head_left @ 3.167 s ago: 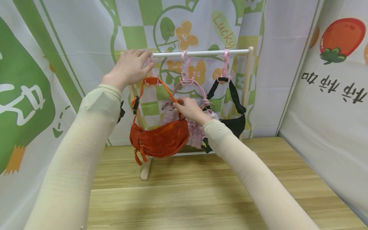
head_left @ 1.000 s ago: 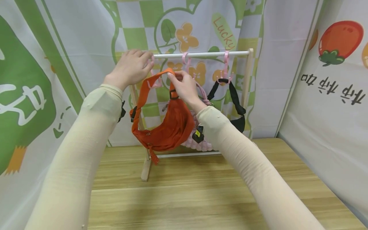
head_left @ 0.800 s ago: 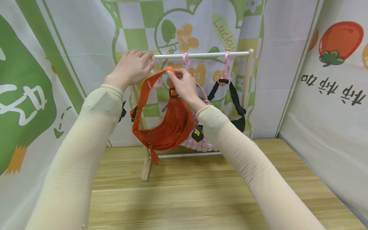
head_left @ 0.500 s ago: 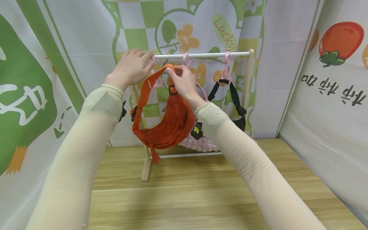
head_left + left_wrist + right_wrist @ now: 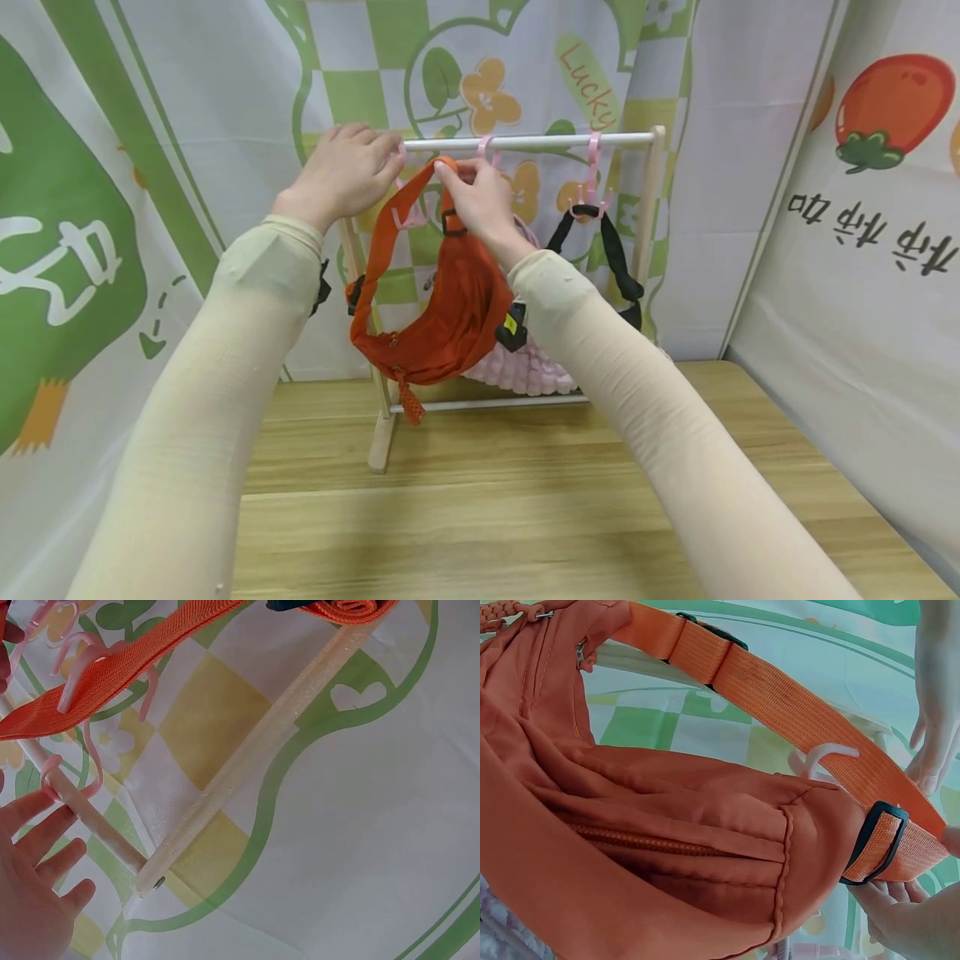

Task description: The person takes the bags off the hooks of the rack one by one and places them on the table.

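Observation:
My right hand [image 5: 480, 196] pinches the strap of an orange waist bag [image 5: 461, 312] near its black slider buckle [image 5: 877, 844]. The raised strap [image 5: 795, 712] runs past the prongs of the left pink hook [image 5: 408, 217], overlapping them in the wrist views. The bag's body hangs tilted, its zipper tassel [image 5: 410, 406] dangling. My left hand [image 5: 347, 173] lies over the left end of the white rail [image 5: 540, 142]. In the left wrist view its fingers [image 5: 56, 829] are spread, with fingertips at the rail and the hook's top loop [image 5: 56, 776].
Behind the orange bag hangs a pink puffy bag [image 5: 517, 367], partly covered. A black bag's strap [image 5: 615, 258] loops over the right pink hook [image 5: 590, 196]. The rack's wooden foot [image 5: 381, 443] stands on the wooden table [image 5: 480, 517]. Printed curtains surround it.
My right hand has moved from the strap's lower right side to its top, lifting the strap off the left hook's prongs. The bag has risen and tilted. My left hand has stayed put.

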